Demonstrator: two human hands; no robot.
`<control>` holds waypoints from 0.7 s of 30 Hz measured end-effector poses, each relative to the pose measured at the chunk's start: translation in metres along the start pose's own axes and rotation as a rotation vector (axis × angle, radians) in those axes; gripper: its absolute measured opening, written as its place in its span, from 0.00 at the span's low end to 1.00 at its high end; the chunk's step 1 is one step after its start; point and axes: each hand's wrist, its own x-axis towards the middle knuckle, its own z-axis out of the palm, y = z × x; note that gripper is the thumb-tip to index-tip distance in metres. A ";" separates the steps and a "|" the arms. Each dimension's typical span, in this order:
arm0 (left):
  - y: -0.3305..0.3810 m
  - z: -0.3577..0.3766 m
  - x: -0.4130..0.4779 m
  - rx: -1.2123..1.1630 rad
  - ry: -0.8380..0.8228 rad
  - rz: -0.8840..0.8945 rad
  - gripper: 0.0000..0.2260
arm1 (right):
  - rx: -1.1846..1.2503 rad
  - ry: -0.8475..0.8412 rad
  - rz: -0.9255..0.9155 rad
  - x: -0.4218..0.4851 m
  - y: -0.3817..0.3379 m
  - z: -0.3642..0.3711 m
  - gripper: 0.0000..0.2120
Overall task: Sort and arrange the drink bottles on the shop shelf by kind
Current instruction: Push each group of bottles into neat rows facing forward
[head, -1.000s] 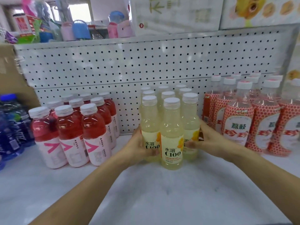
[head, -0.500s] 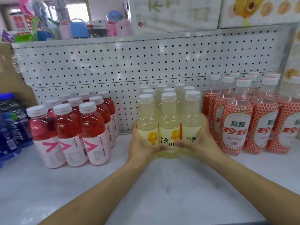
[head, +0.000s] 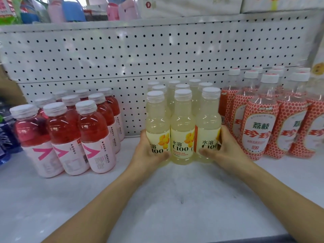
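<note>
Head view, centre of frame: a block of pale yellow bottles [head: 182, 130] stands on the white shelf [head: 175, 199], against the perforated back panel [head: 122, 55]. Only the front three show labels; the rear rows show caps and shoulders alone. At the block's left side the left hand [head: 149, 153] wraps the left front bottle, thumb across its label, fingers hidden behind. At its right side the right hand [head: 228, 151] wraps the right front bottle likewise, covering the label's edge. These bottles are clear plastic, narrow-necked, with ribbed white caps.

Left of frame: squat red drink bottles [head: 64, 137] with pink labels, grouped apart. Right of frame: lychee bottles [head: 263, 123] in red-dotted sleeves, the outermost cut off and blurred. Far left: blue bottles [head: 5, 137], cropped. Top of frame: goods [head: 73, 11], blurred.
</note>
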 end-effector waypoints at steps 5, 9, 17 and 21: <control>0.001 -0.003 0.001 0.008 0.030 0.024 0.38 | 0.191 -0.046 0.037 0.008 -0.008 -0.009 0.61; 0.006 -0.001 0.004 -0.071 -0.072 0.002 0.45 | 0.185 -0.207 0.009 0.016 -0.010 -0.008 0.54; 0.009 0.005 -0.002 -0.139 -0.132 0.026 0.46 | 0.216 -0.269 0.034 0.015 -0.006 -0.015 0.41; 0.010 0.006 -0.003 -0.149 -0.122 0.050 0.45 | 0.198 -0.238 0.006 0.008 -0.006 -0.012 0.36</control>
